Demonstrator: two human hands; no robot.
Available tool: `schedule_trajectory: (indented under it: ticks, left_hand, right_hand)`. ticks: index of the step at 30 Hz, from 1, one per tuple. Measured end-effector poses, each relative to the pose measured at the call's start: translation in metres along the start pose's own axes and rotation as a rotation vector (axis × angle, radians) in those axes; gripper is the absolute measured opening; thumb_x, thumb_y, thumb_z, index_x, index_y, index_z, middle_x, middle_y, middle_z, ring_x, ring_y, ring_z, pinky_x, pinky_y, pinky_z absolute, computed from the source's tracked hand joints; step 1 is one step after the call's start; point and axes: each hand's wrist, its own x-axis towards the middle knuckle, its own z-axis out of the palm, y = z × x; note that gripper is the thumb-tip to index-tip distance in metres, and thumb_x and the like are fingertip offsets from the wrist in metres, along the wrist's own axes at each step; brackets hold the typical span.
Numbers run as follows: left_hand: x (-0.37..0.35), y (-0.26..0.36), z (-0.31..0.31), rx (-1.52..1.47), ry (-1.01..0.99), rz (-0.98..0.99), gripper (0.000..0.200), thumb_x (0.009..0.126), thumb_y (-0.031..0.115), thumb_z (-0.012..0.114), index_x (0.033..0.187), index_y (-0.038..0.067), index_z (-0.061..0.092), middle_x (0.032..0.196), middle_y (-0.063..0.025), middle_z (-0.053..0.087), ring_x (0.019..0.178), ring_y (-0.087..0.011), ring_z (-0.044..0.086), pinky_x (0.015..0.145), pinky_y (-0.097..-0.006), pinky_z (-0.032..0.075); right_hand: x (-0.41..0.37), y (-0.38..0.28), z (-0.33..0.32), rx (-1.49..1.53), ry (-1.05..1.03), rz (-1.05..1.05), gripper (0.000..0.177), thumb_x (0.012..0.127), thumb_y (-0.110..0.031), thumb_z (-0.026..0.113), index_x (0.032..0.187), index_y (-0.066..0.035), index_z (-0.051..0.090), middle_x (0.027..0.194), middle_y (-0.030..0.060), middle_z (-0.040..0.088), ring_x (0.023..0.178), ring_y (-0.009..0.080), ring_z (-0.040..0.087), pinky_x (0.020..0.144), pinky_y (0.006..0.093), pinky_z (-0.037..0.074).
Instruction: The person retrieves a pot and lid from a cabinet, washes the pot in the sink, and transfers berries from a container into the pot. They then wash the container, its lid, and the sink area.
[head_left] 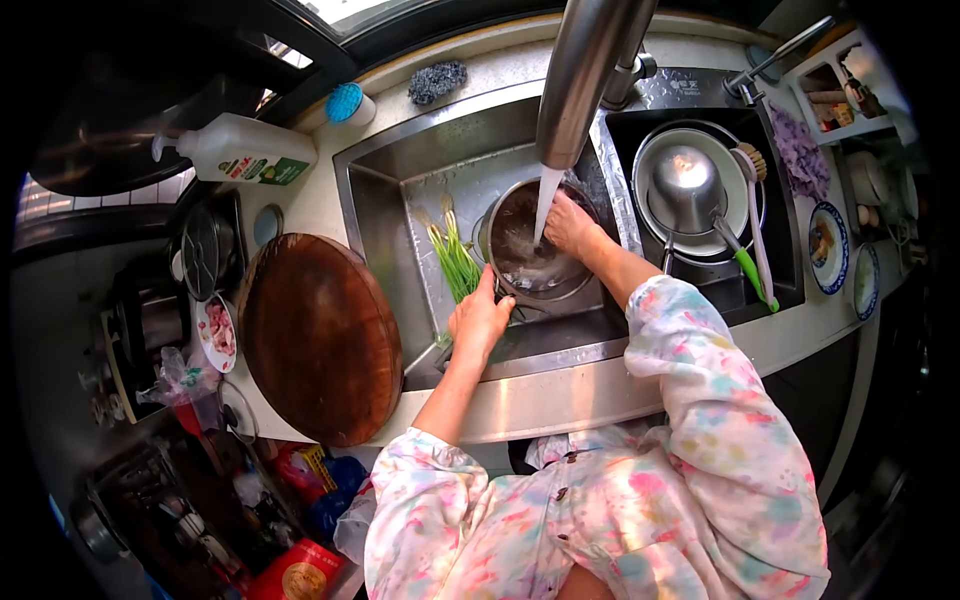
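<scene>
A metal pot (545, 290) stands in the left sink basin, with water in it. From the faucet (566, 110), a stream of water (547, 200) runs into the pot. My left hand (480, 320) grips the pot's near left side by its handle, index finger along the outer wall. My right hand (573, 226) reaches inside over the far right rim. Its fingers look curled, and the tips are hidden, so whatever they hold cannot be made out. Green onions (453, 262) lie on the basin floor, left of the pot.
A steel basin (380, 200) surrounds the pot. To its right, a second basin holds a colander, a ladle-like metal pan (686, 188) and a brush (757, 220). On the left are a round wooden chopping board (322, 340), a white pump bottle (250, 150) and a plate of meat (217, 332).
</scene>
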Motion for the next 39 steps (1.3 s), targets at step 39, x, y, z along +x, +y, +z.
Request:
schedule_trajectory:
  ticks: [39]
  left_hand:
    - [-0.028, -0.024, 0.003, 0.006, -0.08, 0.041, 0.057, 0.073, 0.034, 0.066, 0.125, 0.02, 0.046, 0.102, -0.0126, 0.064, 0.099, -0.0305, 0.058, 0.083, -0.0419, 0.044]
  right_hand:
    - [-0.046, -0.051, -0.008, -0.005, -0.293, -0.192, 0.023, 0.082, -0.026, 0.051, 0.092, -0.019, 0.071, 0.096, -0.0004, 0.066, 0.108, 0.0205, 0.051, 0.089, 0.0374, 0.035]
